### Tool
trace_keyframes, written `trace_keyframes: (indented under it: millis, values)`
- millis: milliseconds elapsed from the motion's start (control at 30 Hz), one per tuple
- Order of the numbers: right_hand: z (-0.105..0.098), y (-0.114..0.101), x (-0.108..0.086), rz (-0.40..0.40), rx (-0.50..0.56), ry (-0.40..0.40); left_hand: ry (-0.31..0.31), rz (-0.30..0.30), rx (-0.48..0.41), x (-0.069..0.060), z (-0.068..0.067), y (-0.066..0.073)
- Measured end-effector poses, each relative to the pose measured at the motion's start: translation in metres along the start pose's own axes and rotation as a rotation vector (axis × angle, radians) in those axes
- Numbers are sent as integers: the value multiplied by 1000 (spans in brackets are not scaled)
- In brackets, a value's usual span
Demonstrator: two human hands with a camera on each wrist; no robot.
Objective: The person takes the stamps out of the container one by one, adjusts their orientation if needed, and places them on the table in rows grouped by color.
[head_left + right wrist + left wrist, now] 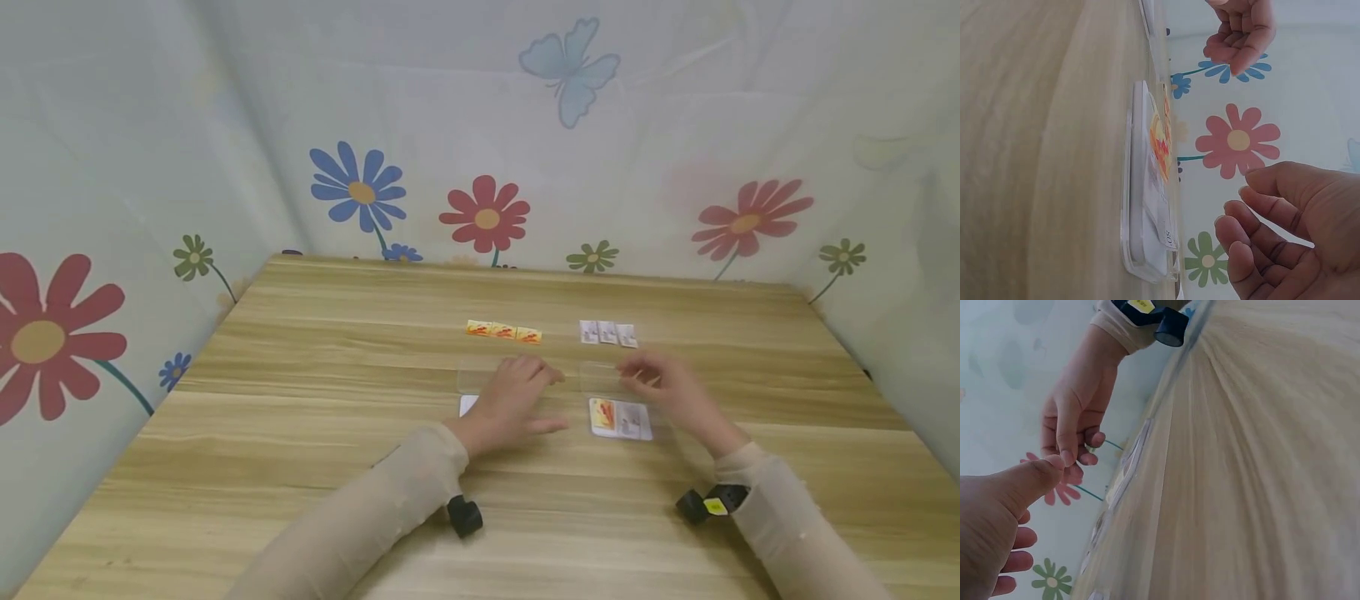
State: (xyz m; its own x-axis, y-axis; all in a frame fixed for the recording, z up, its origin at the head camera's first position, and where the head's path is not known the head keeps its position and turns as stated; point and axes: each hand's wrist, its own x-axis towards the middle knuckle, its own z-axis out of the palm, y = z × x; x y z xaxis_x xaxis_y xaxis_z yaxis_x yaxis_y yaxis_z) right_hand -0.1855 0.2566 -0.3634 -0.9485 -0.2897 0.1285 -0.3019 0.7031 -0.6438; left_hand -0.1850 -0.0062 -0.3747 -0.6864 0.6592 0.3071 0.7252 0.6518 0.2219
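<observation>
White case (622, 420) bearing an orange and a grey picture side by side lies flat on the tabletop (300, 375), just beside the right hand (672, 393), its fingers loosely curved and parted. The left hand (512, 406), fingers relaxed and spread, mostly hides a second white case (467, 404). Behind the cases lie two clear sheets (596, 378); farther back, three orange pieces (503, 331) and three grey pieces (607, 333).

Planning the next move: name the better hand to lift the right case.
Probably the right hand: it hovers beside the right case, seemingly empty. The left hand is farther away, over the other case.
</observation>
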Motion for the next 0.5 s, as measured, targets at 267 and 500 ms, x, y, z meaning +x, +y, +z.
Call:
trace_keyframes:
  millis: [267,500]
  values:
    - [1,-3,-7,6,-34,-9,-26,-15,11,6,12,9]
    - [5,-3,-10,-47,-36,-21,-76,-54,-7,9,20,16]
